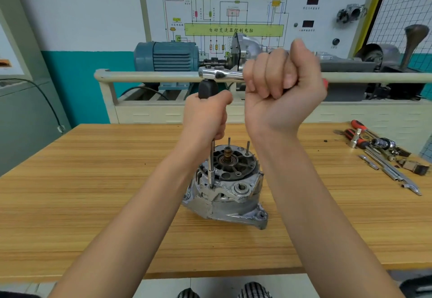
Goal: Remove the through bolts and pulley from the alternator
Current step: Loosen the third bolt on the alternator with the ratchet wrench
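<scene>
Here we grip the chrome ratchet wrench [219, 74] in our right hand [280, 80] at upper centre, our left hand [205, 115] clasping the black-handled extension driver [211, 157]. The heavy, rigid grey cast-metal alternator [225, 185] stands mid-frame on the wooden table [93, 192]; steady its housing.

A single head-worn camera looks forward and down along both forearms, close above the left hand [205, 115] and right hand [280, 80]. Below the hands lies the wooden table [93, 180]; beyond them stands a wall panel [233, 16].
</scene>
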The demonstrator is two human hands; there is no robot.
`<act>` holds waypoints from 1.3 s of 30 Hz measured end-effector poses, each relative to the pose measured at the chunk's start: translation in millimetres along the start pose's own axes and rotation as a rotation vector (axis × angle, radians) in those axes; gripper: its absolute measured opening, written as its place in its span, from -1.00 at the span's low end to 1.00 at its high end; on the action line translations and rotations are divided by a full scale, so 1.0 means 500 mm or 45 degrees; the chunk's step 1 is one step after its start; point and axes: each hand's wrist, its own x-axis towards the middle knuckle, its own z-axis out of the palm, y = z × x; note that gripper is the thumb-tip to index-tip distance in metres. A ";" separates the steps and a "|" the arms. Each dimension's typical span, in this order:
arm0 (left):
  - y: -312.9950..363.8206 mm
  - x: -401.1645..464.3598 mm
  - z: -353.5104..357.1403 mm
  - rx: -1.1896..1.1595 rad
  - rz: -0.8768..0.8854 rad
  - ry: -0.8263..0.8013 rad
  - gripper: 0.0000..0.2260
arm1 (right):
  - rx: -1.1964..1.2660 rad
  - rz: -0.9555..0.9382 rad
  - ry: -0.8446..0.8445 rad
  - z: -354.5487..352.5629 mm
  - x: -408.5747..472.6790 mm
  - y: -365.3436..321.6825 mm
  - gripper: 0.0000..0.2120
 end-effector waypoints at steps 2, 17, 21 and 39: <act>-0.005 -0.002 0.009 0.006 0.053 0.129 -0.62 | -0.142 -0.160 -0.103 0.015 -0.016 0.015 -0.58; 0.017 0.015 -0.039 -0.207 -0.194 -0.792 -0.62 | 0.499 0.371 0.292 -0.034 0.042 -0.014 -0.55; 0.010 0.009 -0.018 -0.063 -0.081 -0.297 -0.57 | 0.137 0.151 0.134 -0.017 0.017 -0.005 -0.46; 0.028 0.007 -0.046 -0.186 -0.174 -0.804 -0.66 | 0.496 0.429 0.245 -0.033 0.042 -0.014 -0.48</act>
